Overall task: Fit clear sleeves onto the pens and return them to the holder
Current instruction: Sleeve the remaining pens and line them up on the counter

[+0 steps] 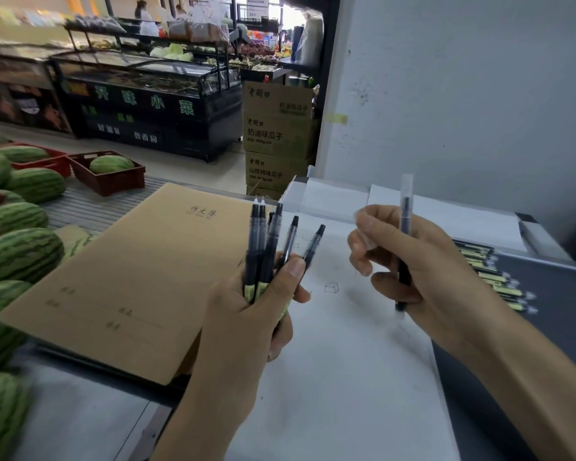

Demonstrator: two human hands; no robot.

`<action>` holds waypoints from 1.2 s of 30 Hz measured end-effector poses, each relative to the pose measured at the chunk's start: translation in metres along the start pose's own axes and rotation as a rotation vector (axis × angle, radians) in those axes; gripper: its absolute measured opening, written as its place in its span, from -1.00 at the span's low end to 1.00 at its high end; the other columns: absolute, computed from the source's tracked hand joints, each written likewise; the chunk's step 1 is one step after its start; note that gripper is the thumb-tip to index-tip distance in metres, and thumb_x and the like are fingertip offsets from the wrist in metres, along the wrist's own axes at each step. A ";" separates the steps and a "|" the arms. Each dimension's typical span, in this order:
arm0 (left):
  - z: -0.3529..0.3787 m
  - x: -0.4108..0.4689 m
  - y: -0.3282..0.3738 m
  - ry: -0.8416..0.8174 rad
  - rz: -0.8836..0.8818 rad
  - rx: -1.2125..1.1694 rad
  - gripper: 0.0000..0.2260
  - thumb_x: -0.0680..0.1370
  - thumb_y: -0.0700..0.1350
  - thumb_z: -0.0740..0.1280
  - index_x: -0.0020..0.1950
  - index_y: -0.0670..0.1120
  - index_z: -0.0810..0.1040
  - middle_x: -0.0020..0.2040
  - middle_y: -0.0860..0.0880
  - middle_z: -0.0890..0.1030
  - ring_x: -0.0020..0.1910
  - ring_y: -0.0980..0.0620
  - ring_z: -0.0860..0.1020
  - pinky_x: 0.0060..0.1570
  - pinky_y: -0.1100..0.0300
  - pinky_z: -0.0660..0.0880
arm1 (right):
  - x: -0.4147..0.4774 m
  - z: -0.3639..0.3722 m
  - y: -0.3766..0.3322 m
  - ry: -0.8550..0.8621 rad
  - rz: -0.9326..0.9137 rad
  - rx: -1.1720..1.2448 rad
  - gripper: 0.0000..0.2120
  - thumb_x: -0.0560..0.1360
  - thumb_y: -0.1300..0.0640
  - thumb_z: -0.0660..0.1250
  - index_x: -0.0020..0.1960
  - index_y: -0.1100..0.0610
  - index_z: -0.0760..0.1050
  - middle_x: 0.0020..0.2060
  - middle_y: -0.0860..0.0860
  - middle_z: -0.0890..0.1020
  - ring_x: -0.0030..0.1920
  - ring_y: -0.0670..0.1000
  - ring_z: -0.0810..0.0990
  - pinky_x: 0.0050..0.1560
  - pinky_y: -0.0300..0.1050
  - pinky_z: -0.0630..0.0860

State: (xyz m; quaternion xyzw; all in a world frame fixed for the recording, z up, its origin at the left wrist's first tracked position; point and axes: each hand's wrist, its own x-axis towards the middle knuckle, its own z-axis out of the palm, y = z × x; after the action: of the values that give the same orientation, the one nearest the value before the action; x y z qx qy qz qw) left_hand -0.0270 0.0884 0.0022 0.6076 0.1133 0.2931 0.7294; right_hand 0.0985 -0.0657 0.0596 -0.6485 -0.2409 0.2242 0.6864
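The left hand (256,314) grips a bunch of dark pens (266,241), their upper ends fanned out above the white paper (346,377). The right hand (423,274) holds a single pen (404,261) upright between thumb and fingers, and a clear sleeve (406,188) sits over its upper end. A row of pens (496,281) lies on the dark surface right of the paper. A brown notebook (130,284) lies at the left, near the watermelons (17,251)

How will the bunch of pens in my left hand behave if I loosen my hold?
Probably splay and slip: the pens fan out at different angles above the left hand. Their barrels look round and smooth, so on the white paper they may roll. They seem slim, stiff and light.
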 end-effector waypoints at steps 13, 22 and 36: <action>0.004 -0.006 0.004 -0.024 -0.009 0.088 -0.72 0.55 0.10 0.48 -0.24 -0.06 0.63 -0.60 0.04 0.40 -0.66 0.07 0.18 -0.56 0.32 0.17 | -0.002 -0.003 -0.002 0.056 -0.114 -0.056 -0.92 0.54 0.03 0.46 -0.01 0.02 0.68 -0.30 0.04 0.53 -0.30 0.01 0.39 -0.53 -0.34 0.25; 0.004 -0.005 0.003 -0.017 -0.006 0.114 -0.71 0.51 0.14 0.43 -0.22 -0.06 0.65 -0.61 0.01 0.35 -0.64 0.04 0.19 -0.54 0.29 0.19 | -0.002 0.000 -0.001 0.053 -0.100 -0.088 -0.86 0.64 0.05 0.39 0.05 0.07 0.70 -0.26 0.04 0.57 -0.36 -0.09 0.46 -0.51 -0.35 0.26; 0.002 -0.003 0.001 -0.021 0.001 0.092 -0.80 0.50 0.11 0.45 -0.24 0.03 0.66 -0.57 0.09 0.42 -0.61 0.14 0.24 -0.55 0.28 0.21 | -0.011 0.023 0.021 0.162 -0.339 -0.465 -0.61 0.70 -0.12 0.24 -0.10 0.12 0.65 -0.36 0.16 0.60 -0.33 0.19 0.51 -0.32 -0.01 0.41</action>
State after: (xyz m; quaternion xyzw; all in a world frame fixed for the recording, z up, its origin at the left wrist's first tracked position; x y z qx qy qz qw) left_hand -0.0285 0.0853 0.0028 0.6435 0.1188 0.2815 0.7018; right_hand 0.0760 -0.0535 0.0391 -0.7545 -0.3352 -0.0072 0.5642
